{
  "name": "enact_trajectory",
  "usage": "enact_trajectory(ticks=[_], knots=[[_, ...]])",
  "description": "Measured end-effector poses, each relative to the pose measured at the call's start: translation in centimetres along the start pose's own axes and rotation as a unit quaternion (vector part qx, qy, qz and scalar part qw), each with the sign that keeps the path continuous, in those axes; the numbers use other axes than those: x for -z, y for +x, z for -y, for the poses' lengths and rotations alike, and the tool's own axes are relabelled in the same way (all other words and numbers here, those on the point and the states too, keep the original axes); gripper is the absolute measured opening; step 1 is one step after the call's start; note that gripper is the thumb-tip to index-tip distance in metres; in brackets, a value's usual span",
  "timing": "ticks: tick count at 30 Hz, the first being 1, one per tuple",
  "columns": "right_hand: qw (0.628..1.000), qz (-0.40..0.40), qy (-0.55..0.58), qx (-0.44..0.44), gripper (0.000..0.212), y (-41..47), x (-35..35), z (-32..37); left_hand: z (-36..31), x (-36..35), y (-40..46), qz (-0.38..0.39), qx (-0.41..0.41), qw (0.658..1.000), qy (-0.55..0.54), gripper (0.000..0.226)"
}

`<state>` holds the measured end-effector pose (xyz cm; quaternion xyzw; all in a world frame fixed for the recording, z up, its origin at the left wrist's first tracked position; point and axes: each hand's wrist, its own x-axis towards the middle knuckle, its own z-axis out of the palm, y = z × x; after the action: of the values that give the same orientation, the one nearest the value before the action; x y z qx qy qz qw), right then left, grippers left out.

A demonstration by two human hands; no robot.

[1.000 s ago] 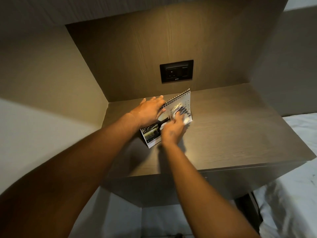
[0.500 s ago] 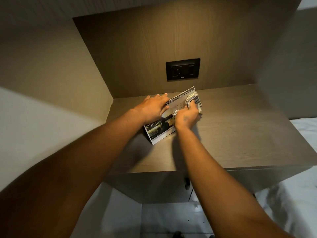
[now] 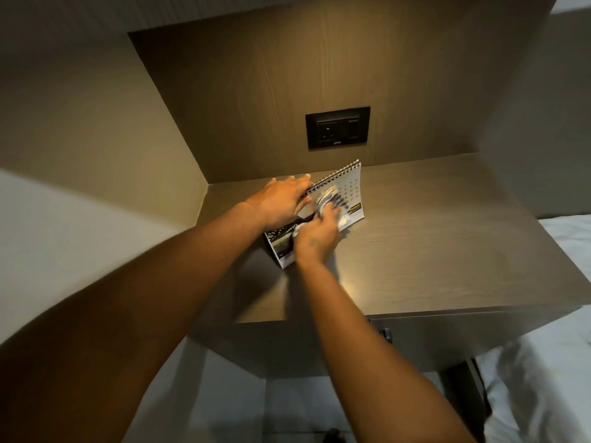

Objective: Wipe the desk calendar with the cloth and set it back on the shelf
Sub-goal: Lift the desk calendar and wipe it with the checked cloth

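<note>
Head view, from the left: the left hand (image 3: 283,199) lies flat, fingers spread, across the spiral-bound top edge of the calendar (image 3: 351,195), pressing it steady without closing round it. That hand sits where it sat half a second ago. The calendar stands tent-wise on the shelf (image 3: 431,244), near the back corner and below the wall socket (image 3: 338,127), its picture side towards the camera.

Next, at the calendar's middle, the right hand (image 3: 316,239) is clenched on the bunched cloth (image 3: 329,199) and pushes it against the front page. Half a second ago the cloth was up at the page's right top corner; now it is lower and further left, over the page's centre, and blurred with motion. A second ago it was also near the centre, so the strokes seem to run back and forth across the face.

To the right, the date grid is uncovered again. I judge the wiping to be in mid-course: the front face is being covered, the back looks untouched, and the calendar already rests on the shelf.
</note>
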<state>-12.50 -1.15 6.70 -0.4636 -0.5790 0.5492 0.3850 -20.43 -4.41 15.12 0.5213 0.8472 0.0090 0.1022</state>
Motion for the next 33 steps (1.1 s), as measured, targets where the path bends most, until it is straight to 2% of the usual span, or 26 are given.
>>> enact_trajectory(ticks=[3,7,10,14,18,23,26,28,31,33], knots=[[1.0,-0.018,0.018,-0.012,0.038,4.6,0.8,1.2,0.1,-0.2,0.2,-0.006,0.001,1.0,0.001,0.055],[1.0,0.004,-0.005,-0.018,0.042,6.9,1.6,1.0,0.1,-0.4,0.3,-0.009,0.007,1.0,-0.005,0.057],[0.999,0.049,-0.008,0.005,0.051,4.1,1.3,0.3,0.3,-0.4,0.5,-0.01,0.005,1.0,-0.004,0.058],[0.994,0.104,0.001,0.046,0.051,-2.8,0.2,-1.1,0.5,-0.3,0.3,-0.009,0.003,1.0,-0.013,0.06],[0.999,0.042,0.021,0.007,0.044,-2.9,-0.4,-0.5,0.5,-0.4,0.3,-0.017,0.0,1.0,-0.011,0.059],[0.998,0.054,0.016,-0.004,0.051,4.3,1.2,1.1,0.6,-0.6,0.4,-0.025,0.003,1.0,0.0,0.057],[0.999,-0.008,0.019,-0.025,0.041,7.2,1.5,1.8,0.7,-0.6,0.5,-0.038,0.003,0.999,-0.005,0.055],[1.0,0.005,0.011,-0.022,0.043,7.1,1.8,1.9,0.9,-0.6,0.5,-0.04,0.003,0.999,-0.009,0.055],[0.997,0.074,-0.02,0.002,0.052,5.2,2.1,1.3,0.9,-0.6,1.1,-0.042,0.0,0.999,-0.004,0.057],[0.997,0.06,-0.038,0.02,0.048,3.3,3.6,0.8,-0.8,-0.5,1.4,-0.05,-0.027,0.998,-0.007,0.059]])
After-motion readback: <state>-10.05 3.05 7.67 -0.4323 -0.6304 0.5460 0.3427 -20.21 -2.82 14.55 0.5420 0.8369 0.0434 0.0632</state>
